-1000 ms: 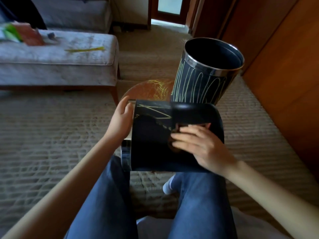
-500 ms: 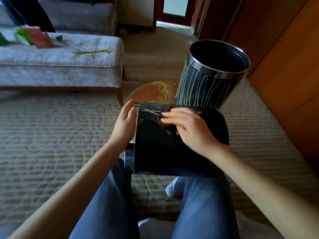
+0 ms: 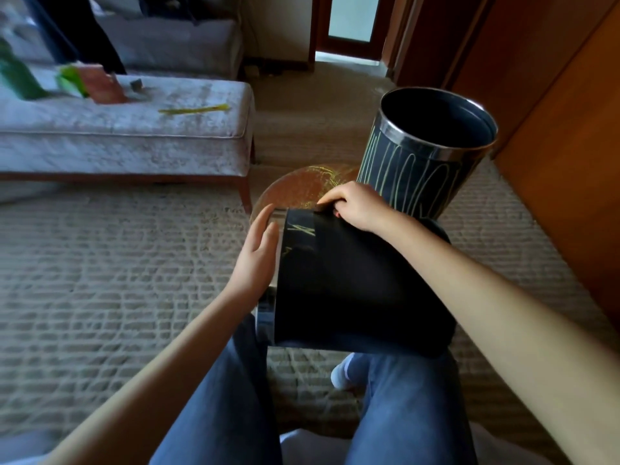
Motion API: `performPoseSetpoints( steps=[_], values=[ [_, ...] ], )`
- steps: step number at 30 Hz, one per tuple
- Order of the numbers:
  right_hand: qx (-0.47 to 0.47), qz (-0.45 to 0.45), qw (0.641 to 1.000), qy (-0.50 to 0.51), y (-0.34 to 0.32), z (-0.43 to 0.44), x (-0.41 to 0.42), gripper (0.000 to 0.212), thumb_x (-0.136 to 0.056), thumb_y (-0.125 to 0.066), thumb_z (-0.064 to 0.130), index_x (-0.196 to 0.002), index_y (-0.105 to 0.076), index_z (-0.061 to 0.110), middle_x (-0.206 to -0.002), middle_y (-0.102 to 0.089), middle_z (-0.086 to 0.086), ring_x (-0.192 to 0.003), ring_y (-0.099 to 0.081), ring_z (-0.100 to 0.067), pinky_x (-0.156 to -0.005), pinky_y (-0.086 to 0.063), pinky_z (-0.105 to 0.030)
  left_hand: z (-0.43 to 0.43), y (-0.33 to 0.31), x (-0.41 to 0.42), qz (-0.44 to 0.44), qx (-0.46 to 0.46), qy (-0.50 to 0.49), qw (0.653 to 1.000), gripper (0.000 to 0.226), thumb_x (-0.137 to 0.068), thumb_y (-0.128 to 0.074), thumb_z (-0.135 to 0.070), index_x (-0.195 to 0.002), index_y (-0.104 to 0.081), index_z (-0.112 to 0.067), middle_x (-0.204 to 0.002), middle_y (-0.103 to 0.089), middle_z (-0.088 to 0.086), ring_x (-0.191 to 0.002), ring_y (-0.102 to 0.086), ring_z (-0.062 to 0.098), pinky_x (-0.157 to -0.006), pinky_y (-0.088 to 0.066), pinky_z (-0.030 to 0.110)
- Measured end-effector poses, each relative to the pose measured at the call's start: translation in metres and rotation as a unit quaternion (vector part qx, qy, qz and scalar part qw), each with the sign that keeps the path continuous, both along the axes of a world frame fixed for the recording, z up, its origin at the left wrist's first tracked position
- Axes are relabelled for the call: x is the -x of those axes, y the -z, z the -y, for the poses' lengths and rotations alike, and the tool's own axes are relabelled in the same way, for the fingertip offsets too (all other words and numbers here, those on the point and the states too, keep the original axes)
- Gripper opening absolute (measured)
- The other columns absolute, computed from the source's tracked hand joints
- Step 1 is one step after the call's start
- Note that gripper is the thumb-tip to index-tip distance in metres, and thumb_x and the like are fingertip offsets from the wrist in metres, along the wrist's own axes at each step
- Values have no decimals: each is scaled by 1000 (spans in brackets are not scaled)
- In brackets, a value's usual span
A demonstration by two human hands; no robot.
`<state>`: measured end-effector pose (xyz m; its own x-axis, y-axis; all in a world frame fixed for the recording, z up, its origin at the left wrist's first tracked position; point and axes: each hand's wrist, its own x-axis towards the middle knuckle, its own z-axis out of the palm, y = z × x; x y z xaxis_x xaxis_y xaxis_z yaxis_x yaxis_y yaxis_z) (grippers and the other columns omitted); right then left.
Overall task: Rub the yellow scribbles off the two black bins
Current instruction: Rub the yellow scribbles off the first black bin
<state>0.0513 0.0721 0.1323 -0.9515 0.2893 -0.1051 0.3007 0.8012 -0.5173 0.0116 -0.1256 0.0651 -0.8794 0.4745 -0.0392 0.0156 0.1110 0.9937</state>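
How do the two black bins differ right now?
Pose: the lap bin lies sideways across the thighs; the standing bin is upright behind it. Marks: the lap bin shows few yellow strokes near its rim; the standing bin's wall is covered in yellow loops. Contact: the left hand rests on the lap bin's rim end, the right hand curls over it; no hand holds the standing bin. Both are black with shiny rims.
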Motion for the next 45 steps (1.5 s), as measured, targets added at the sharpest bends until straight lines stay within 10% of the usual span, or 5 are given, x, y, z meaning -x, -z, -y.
performPoseSetpoints(
  steps=[15, 18, 27, 35, 45],
  values=[
    [-145, -303, 925, -179, 40, 72, -123, 34, -94, -45, -1, -108, -75, 8, -120, -70, -7, -115, -63, -28, -103, -48, -42, -17, -18, 21, 84, 69, 2, 994, 31, -96, -39, -28, -103, -67, -17, -102, -68, 4, -94, -62, 15, -86, -49, 31],
    [-59, -345, 932, -94, 15, 62, -131, 31, -85, -45, -6, -102, -70, 3, -110, -69, -7, -105, -65, -19, -95, -51, -35, -21, -26, 23, 131, 66, -3, 989, 31, -100, -45, -27, -78, -64, -16, -65, -51, 1, -50, -42, 10, -47, -33, 23],
    [296, -377, 810, 338, -24, 9, -116, 28, -90, -37, 0, -89, -49, 25, -80, -54, 6, -68, -50, -5, -63, -41, -30, -19, -25, 5, 89, 1, -7, 996, 37, -102, -49, -32, -86, -67, -3, -67, -59, 5, -59, -53, 18, -59, -44, 29],
    [-304, -269, 891, 205, 18, -32, -132, 34, -90, -33, 15, -107, -60, 3, -86, -62, -13, -76, -59, -39, -70, -42, -44, -23, -14, 9, 67, 48, 29, 996, 25, -92, -46, -29, -105, -59, -11, -92, -63, 5, -83, -59, 18, -75, -49, 31],
    [-331, -188, 922, 65, 50, -21, -136, 45, -99, -46, 30, -129, -61, 1, -128, -60, -21, -116, -56, -38, -104, -42, -50, -31, -14, 12, 60, 47, 46, 996, 58, -96, -43, -49, -151, -38, -28, -154, -43, -1, -142, -39, 16, -120, -29, 44]
  ],
)
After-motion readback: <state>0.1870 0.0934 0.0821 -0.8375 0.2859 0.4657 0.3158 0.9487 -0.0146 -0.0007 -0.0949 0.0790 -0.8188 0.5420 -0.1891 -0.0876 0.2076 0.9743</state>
